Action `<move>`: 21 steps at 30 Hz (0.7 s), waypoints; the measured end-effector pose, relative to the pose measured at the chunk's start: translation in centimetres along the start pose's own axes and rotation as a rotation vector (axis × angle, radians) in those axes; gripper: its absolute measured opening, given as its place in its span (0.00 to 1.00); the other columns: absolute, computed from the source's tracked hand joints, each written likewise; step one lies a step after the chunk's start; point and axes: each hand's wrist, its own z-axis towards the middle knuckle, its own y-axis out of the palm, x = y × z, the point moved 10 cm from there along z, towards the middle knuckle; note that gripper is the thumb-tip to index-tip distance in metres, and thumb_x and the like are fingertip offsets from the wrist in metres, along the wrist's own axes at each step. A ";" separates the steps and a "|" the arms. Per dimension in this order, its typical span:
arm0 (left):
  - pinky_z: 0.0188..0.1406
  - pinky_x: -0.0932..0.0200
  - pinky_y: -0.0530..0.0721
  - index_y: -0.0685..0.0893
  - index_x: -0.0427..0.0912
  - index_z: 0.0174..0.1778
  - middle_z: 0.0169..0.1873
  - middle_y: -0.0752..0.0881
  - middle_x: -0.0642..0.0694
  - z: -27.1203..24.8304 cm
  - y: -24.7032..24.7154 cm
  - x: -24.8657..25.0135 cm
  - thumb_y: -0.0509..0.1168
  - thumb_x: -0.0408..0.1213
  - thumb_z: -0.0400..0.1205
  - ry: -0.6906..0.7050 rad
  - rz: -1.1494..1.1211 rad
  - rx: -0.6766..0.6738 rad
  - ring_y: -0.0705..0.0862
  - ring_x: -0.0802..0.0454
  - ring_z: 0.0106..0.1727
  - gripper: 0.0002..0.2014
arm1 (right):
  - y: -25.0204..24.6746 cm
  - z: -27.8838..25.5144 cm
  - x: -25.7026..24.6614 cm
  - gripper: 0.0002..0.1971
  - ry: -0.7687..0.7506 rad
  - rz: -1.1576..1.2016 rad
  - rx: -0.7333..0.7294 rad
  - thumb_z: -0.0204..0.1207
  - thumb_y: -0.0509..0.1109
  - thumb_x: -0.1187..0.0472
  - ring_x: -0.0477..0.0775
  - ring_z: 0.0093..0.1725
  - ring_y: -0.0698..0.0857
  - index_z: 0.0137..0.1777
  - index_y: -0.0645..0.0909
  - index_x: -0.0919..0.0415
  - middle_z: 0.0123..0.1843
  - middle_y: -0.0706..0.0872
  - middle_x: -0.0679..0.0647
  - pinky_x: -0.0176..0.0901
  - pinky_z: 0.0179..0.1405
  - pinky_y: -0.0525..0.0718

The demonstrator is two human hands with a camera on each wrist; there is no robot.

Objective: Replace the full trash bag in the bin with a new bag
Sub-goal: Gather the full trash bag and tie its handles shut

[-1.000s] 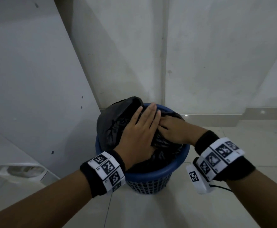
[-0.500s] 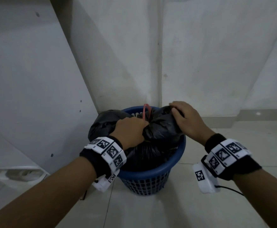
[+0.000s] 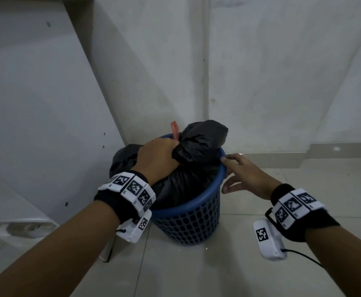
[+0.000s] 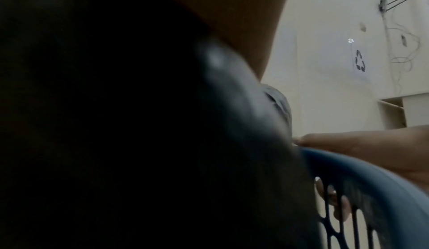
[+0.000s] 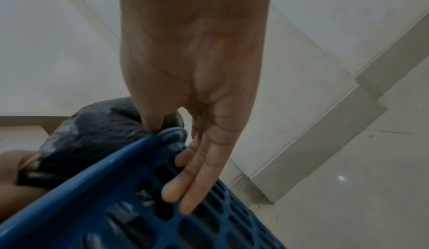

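Right hand (image 3: 242, 173) left the black bag (image 3: 199, 146), fingers straight on bin (image 3: 188, 219); left hand (image 3: 157, 158) clamps bag.

Quick count from my end: I saw one blue bin (image 3: 188, 221), one black trash bag (image 3: 196, 151) stuffed in it, one red tie strip (image 3: 174, 130) poking up, and two hands, left (image 3: 157, 160) and right (image 3: 247, 174), each wearing one tagged wristband.
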 end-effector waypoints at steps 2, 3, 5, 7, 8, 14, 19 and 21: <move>0.37 0.47 0.87 0.70 0.54 0.27 0.33 0.85 0.50 0.2 0.6 1.2 0.66 0.55 0.79 0.026 -0.010 -0.015 0.86 0.44 0.38 0.18 | 0.0 0.3 0.0 0.16 -0.028 -0.038 0.065 0.87 0.63 0.52 0.74 0.45 0.90 0.68 0.74 0.60 0.54 0.86 0.68 0.67 0.44 0.92; 0.38 0.47 0.87 0.71 0.54 0.27 0.33 0.85 0.50 0.3 0.8 1.7 0.66 0.56 0.78 0.035 -0.014 -0.015 0.86 0.44 0.38 0.18 | -0.3 0.5 0.1 0.14 -0.042 -0.063 0.104 0.87 0.62 0.55 0.72 0.45 0.91 0.67 0.75 0.61 0.54 0.87 0.68 0.68 0.41 0.92; 0.38 0.47 0.87 0.77 0.51 0.31 0.34 0.86 0.49 0.6 0.7 2.0 0.68 0.57 0.77 0.018 -0.017 0.005 0.86 0.43 0.39 0.16 | -0.9 0.8 0.3 0.12 -0.047 -0.090 0.157 0.87 0.61 0.57 0.71 0.42 0.92 0.62 0.78 0.65 0.53 0.88 0.70 0.69 0.37 0.91; 0.39 0.47 0.87 0.78 0.50 0.34 0.36 0.87 0.47 1.1 -0.1 1.9 0.71 0.55 0.75 -0.016 -0.032 0.038 0.87 0.42 0.40 0.15 | -1.1 0.8 0.6 0.13 -0.022 -0.073 0.165 0.87 0.61 0.57 0.71 0.37 0.92 0.60 0.79 0.67 0.49 0.89 0.72 0.67 0.34 0.91; 0.39 0.47 0.87 0.77 0.52 0.32 0.35 0.88 0.46 1.2 -0.7 1.8 0.72 0.53 0.75 -0.028 -0.043 0.061 0.87 0.41 0.40 0.14 | -1.1 0.9 0.9 0.14 -0.002 -0.061 0.163 0.87 0.61 0.57 0.70 0.34 0.92 0.60 0.79 0.68 0.47 0.89 0.72 0.64 0.32 0.92; 0.35 0.48 0.86 0.88 0.49 0.40 0.37 0.89 0.48 1.6 -6.9 2.6 0.66 0.40 0.77 -0.012 0.009 0.287 0.88 0.39 0.40 0.04 | -0.8 1.2 1.9 0.15 0.054 -0.022 0.135 0.88 0.62 0.55 0.68 0.34 0.92 0.67 0.78 0.65 0.44 0.90 0.70 0.56 0.31 0.91; 0.35 0.52 0.83 0.81 0.51 0.64 0.42 0.88 0.49 1.6 -12.0 3.1 0.71 0.44 0.78 0.004 -0.059 0.411 0.86 0.47 0.42 0.18 | -0.8 1.6 2.2 0.16 0.055 -0.016 0.137 0.88 0.63 0.54 0.69 0.36 0.92 0.67 0.79 0.65 0.46 0.91 0.69 0.58 0.33 0.92; 0.31 0.56 0.78 0.85 0.41 0.51 0.39 0.86 0.47 2.7 -10.7 2.1 0.75 0.54 0.75 -0.078 -0.085 0.212 0.85 0.47 0.41 0.20 | -0.8 1.7 2.2 0.17 0.053 -0.018 0.137 0.88 0.62 0.54 0.69 0.37 0.93 0.68 0.79 0.64 0.47 0.91 0.69 0.57 0.33 0.92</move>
